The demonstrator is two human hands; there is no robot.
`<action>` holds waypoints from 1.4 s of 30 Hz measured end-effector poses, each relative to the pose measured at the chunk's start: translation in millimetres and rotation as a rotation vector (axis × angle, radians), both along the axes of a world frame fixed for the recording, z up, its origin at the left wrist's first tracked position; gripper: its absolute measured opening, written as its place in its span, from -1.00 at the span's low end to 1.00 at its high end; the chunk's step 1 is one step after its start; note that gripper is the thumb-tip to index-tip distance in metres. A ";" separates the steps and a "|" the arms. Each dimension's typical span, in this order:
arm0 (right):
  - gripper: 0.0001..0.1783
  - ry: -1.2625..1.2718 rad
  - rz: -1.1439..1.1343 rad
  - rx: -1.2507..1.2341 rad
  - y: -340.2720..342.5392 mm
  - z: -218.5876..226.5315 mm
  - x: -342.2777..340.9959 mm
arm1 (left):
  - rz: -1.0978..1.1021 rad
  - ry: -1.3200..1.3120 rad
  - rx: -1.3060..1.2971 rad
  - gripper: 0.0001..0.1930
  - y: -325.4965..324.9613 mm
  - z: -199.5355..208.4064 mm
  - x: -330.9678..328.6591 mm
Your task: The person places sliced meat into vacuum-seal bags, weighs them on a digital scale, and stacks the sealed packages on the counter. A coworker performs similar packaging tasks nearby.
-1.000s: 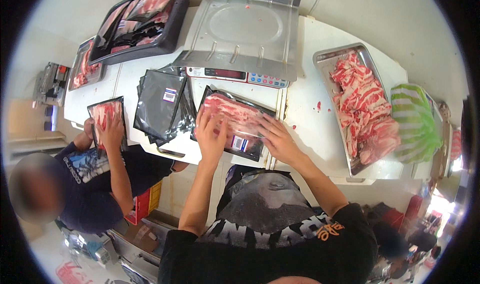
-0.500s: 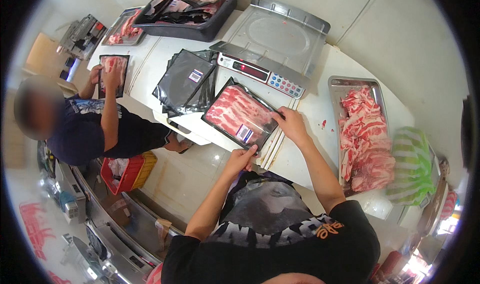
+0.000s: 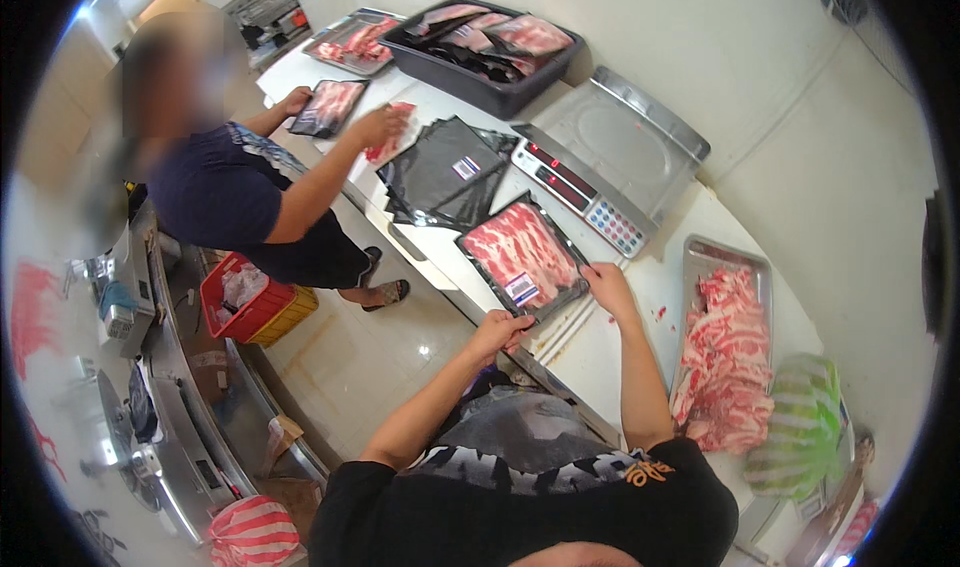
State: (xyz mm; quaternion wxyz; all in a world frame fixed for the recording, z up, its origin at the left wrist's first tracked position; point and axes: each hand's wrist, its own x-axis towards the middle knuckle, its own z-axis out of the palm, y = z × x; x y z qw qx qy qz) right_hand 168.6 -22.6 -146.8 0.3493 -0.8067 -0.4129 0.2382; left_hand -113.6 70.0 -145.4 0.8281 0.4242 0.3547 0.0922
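Note:
A flat pack of sliced marbled meat (image 3: pixel 520 255), with a black tray-like edge, clear front and white label, is held tilted above the table's near edge. My left hand (image 3: pixel 502 333) pinches its near corner. At its right corner, my right hand (image 3: pixel 608 289) grips the edge between thumb and fingers. Just beyond the pack lies a fanned stack of black pouches (image 3: pixel 440 172). To the far right of the pack stands a weighing scale (image 3: pixel 610 229) with a lit red display and a bare clear platform.
A metal tray (image 3: pixel 700 251) of loose meat slices sits right, beside a green-and-white striped bag (image 3: pixel 800 422). A dark tub (image 3: pixel 470 82) of packs and another meat tray (image 3: pixel 318 45) stand at the back. At left a co-worker (image 3: pixel 225 192) holds a pack (image 3: pixel 330 105). Red and yellow crates (image 3: pixel 215 312) stand below.
The view has turned, shifting the table rightward. My hands keep hold of the meat pack. The co-worker now holds their pack in one hand, the other at a red-and-white piece beside the pouches.

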 end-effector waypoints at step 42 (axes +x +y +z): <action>-0.71 0.859 -0.275 0.460 227.1 203.1 -162.4 | -0.208 -0.383 -0.208 -0.54 312.5 170.4 -117.7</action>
